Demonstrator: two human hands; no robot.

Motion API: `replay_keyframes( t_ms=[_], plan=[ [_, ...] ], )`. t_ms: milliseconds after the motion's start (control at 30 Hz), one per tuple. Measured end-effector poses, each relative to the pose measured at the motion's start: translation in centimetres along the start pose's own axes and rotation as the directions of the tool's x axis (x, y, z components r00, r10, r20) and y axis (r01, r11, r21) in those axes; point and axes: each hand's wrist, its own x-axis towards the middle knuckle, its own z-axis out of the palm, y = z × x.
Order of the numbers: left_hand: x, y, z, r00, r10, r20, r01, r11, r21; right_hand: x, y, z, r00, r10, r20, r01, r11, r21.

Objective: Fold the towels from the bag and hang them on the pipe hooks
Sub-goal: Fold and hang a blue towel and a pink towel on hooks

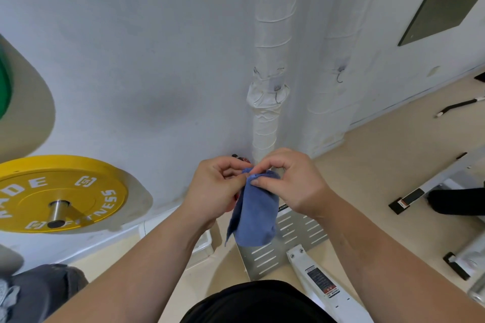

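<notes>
A folded blue towel hangs down in front of me, held at its top edge by both hands. My left hand pinches the top left corner with thumb and fingers. My right hand pinches the top right part, fingers curled over the edge. Above the hands stands a white wrapped pipe with a small wire hook on its taped joint. A second wrapped pipe to the right carries another hook. Both hooks are bare. The bag is not in view.
A yellow weight plate on a bar sticks out at the left. A perforated metal base and white machine frame lie on the floor below the towel. A white bin sits by the wall. A dark panel hangs upper right.
</notes>
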Motion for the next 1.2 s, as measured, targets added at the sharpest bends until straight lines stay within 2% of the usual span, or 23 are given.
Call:
replay_keyframes(
  t_ms=[233, 333, 433, 567, 700, 767, 867, 933, 1033, 1200],
  plan=[
    [-0.3, 0.3, 0.0, 0.997, 0.035, 0.074, -0.036, 0.999, 0.006, 0.1, -0.3, -0.4, 0.998, -0.047, -0.047, 0.045, 0.998, -0.04],
    [-0.4, 0.4, -0.3, 0.995, 0.059, 0.076, -0.058, 0.998, -0.013, 0.1, 0.1, -0.2, 0.996, -0.04, -0.085, 0.041, 0.999, 0.006],
    [-0.4, 0.3, -0.4, 0.994, 0.073, 0.084, -0.073, 0.997, 0.001, 0.2, 0.7, 0.0, 0.993, -0.061, -0.097, 0.06, 0.998, -0.022],
    [0.5, 0.0, -0.5, 0.998, 0.045, 0.038, -0.045, 0.999, -0.016, 0.5, 2.1, 0.1, 0.993, -0.112, -0.044, 0.108, 0.989, -0.1],
    [1.3, 0.3, -1.1, 0.99, 0.135, -0.047, -0.136, 0.991, -0.014, 0.5, 4.6, -0.9, 0.995, -0.035, 0.097, 0.061, 0.957, -0.283],
    [1.8, 0.9, -2.0, 0.98, 0.19, -0.055, -0.188, 0.982, 0.033, 0.4, 5.6, -1.7, 0.993, 0.012, 0.119, 0.032, 0.931, -0.364],
    [2.5, 1.5, -3.1, 0.967, 0.253, -0.037, -0.241, 0.952, 0.189, 0.7, 6.0, -2.9, 0.992, -0.015, 0.127, 0.065, 0.916, -0.397],
    [2.9, 1.5, -3.5, 0.966, 0.255, -0.044, -0.235, 0.937, 0.259, 1.1, 5.5, -3.6, 0.985, -0.029, 0.167, 0.095, 0.911, -0.402],
    [3.4, 1.5, -3.7, 0.967, 0.247, -0.067, -0.215, 0.927, 0.307, 1.6, 3.9, -4.6, 0.987, 0.014, 0.16, 0.051, 0.917, -0.395],
    [3.4, 1.4, -4.2, 0.96, 0.271, -0.07, -0.234, 0.915, 0.33, 2.0, 2.1, -4.9, 0.996, -0.085, 0.03, 0.088, 0.988, -0.126]
  ],
)
